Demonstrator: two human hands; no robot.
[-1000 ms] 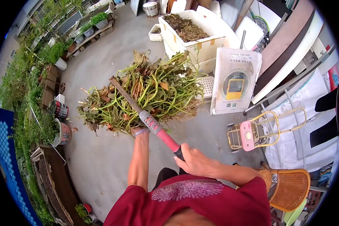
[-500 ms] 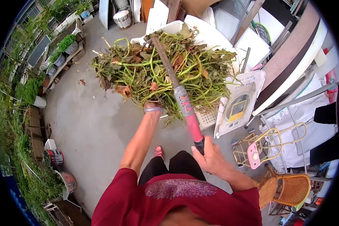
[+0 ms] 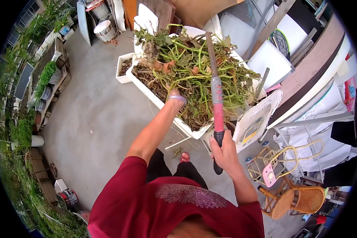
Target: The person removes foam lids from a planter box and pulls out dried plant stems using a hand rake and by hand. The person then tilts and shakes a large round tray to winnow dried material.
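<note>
A heap of wilted green vines point(image 3: 194, 67) with brown leaves and stems lies in a white foam box point(image 3: 154, 99), piled above its rim. My left hand point(image 3: 173, 94) reaches into the near side of the heap and holds the vines; its fingers are hidden among them. My right hand point(image 3: 226, 150) is closed around the black grip of a hand rake point(image 3: 217, 93), with a pink and grey-taped handle and a metal shaft. The shaft lies across the top of the heap, and a curved prong shows at its far end, the rest being covered.
A smaller white box point(image 3: 123, 75) with soil stands beside the large one. A printed carton panel point(image 3: 258, 121) leans at the right, near a yellow-framed trolley point(image 3: 291, 154) and wicker chair point(image 3: 308, 199). Potted plants point(image 3: 50, 75) line the left; boards point(image 3: 265, 27) stand behind.
The vine heap, lifted earlier, is now down in the foam box, whose near rim and soil have come into view. Both hands and the rake have moved with it, and the rake is more upright.
</note>
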